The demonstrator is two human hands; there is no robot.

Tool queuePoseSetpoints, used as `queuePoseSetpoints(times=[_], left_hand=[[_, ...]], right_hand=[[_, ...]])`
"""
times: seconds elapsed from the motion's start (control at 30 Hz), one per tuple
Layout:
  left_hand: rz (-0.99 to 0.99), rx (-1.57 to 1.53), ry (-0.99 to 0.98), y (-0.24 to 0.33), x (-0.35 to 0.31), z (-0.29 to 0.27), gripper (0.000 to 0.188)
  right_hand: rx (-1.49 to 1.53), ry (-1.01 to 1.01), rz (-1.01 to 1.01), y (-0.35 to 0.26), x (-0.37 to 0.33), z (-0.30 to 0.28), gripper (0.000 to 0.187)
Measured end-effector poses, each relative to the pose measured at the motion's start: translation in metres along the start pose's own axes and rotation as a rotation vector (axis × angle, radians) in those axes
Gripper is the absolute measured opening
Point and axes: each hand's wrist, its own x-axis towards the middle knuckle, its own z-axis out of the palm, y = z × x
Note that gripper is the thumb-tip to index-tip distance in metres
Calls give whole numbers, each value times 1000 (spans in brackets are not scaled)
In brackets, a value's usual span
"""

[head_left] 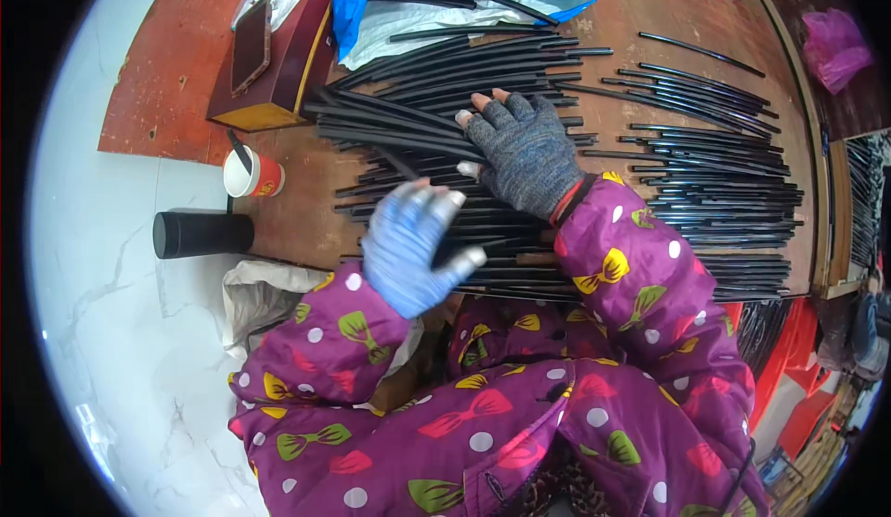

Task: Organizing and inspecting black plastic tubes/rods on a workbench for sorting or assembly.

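My right hand, in a dark grey fingerless glove, lies over a pile of thin black tubes. Between its thumb and fingers are the ends of a slanted bundle of black tubes, whose far left ends look slightly blurred. The palm hides part of the pile. My left hand, in a light blue fingerless glove, is just below that bundle, above the left ends of more tubes. Its fingers are stretched out with the thumb apart, and nothing shows in its grip. One loose tube slants close to its fingertips.
More black tubes lie in rows on the right of the wooden table. A blue and white bag with tubes stands at the back. Left are a box with a phone, a paper cup and a black cylinder.
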Motion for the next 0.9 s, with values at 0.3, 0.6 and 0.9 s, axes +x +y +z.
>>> queuePoseSetpoints(times=[0.3, 0.6, 0.9], left_hand=[[123, 305, -183, -16, -2, 16, 89], [148, 407, -186, -45, 26, 24, 92], [177, 403, -92, -60, 38, 24, 88]], right_hand=[[107, 56, -41, 15, -26, -28, 66], [233, 451, 283, 28, -41, 20, 61], [662, 539, 252, 23, -23, 23, 54]])
